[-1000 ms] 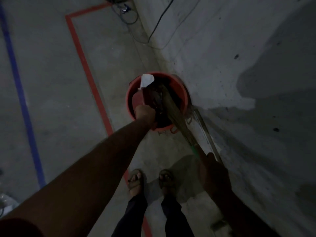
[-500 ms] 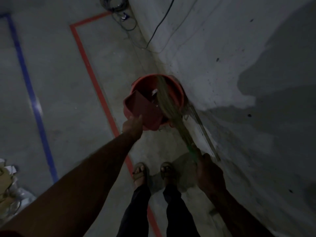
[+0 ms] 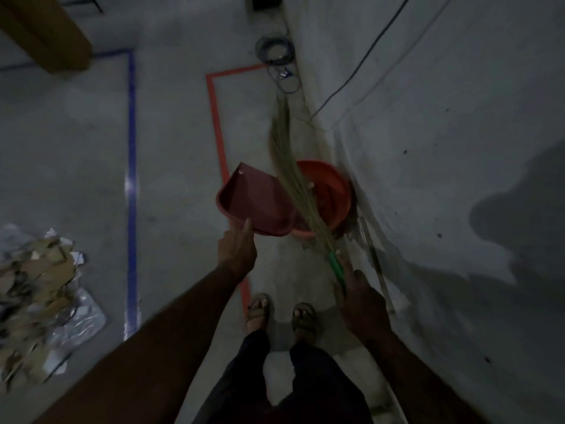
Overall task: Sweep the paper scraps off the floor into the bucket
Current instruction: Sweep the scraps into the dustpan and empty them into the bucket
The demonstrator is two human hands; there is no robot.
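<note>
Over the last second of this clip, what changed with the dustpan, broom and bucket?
The left hand has drawn the maroon plastic dustpan out of the round red plastic bucket; it was tipped inside with a white paper scrap, and now sits level beside the rim, looking empty. The grass broom with the green handle has swung up, its bristles past the bucket. Both hands keep their grips, the right hand on the broom; the bucket stays by the wall.

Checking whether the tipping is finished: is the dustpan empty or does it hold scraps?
Empty, as far as shows: the dustpan, held by the left hand beside the bucket, shows bare inside.
</note>
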